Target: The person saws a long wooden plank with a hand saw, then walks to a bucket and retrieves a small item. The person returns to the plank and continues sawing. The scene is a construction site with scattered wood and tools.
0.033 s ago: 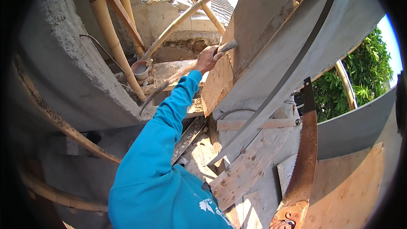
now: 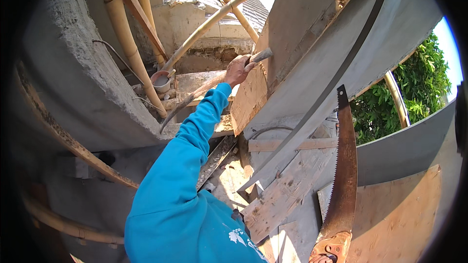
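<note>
My left hand (image 2: pixel 237 71), at the end of an outstretched blue sleeve, is closed around a long, slightly curved wooden stick (image 2: pixel 195 95). The stick's thick end (image 2: pixel 262 55) pokes out past my fist, close to a large board (image 2: pixel 287 34); its thin end slants down to the left. At the lower edge my right hand (image 2: pixel 321 259) shows only as a few fingers, wrapped through the handle of a handsaw (image 2: pixel 342 175). The rusty brown blade points up and away, teeth to the left.
Bamboo poles (image 2: pixel 127 44) stand and cross beyond a rough concrete edge (image 2: pixel 92 53). A small bucket (image 2: pixel 161 82) sits behind them. Planks (image 2: pixel 287 190) lie below, and a plywood sheet (image 2: pixel 399 214) lies at the right. Leafy branches (image 2: pixel 414 95) show beyond.
The handsaw has shifted a little to the left, its blade tip slightly higher. My left hand and the stick look almost the same.
</note>
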The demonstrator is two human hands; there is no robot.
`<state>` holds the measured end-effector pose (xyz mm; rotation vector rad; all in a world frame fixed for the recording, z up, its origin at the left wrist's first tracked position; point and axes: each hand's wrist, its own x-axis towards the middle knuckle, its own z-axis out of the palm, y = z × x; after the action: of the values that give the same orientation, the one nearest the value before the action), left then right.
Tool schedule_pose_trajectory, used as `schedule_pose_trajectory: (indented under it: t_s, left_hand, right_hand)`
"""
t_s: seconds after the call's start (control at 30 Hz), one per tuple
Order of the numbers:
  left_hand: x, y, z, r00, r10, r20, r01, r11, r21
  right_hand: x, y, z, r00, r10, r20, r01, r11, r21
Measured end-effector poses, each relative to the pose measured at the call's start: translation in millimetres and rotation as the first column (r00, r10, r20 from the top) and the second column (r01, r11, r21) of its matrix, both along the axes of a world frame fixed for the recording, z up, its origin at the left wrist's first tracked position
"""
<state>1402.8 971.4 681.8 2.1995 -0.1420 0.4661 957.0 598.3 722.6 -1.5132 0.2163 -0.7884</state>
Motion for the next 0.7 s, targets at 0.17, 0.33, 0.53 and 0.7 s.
schedule_pose_trajectory:
  t_s: [0.17,0.33,0.53,0.7]
  left_hand:
    - [7,14,-5,0.991,0.078,0.109,-0.079,0.997,0.006]
    - [-3,8,7,0.996,0.065,0.065,-0.063,0.997,-0.034]
    - [-14,29,18,0.997,0.063,0.037,-0.061,0.997,-0.041]
    - [-44,61,40,0.996,0.036,0.079,-0.030,0.996,-0.088]
  right_hand:
    - [21,14,5,0.992,0.128,0.014,-0.129,0.991,0.043]
    - [28,22,7,0.980,0.197,-0.001,-0.197,0.979,0.052]
    - [34,36,15,0.965,0.262,-0.001,-0.262,0.963,0.061]
    - [28,44,21,0.960,0.279,0.009,-0.279,0.959,0.057]
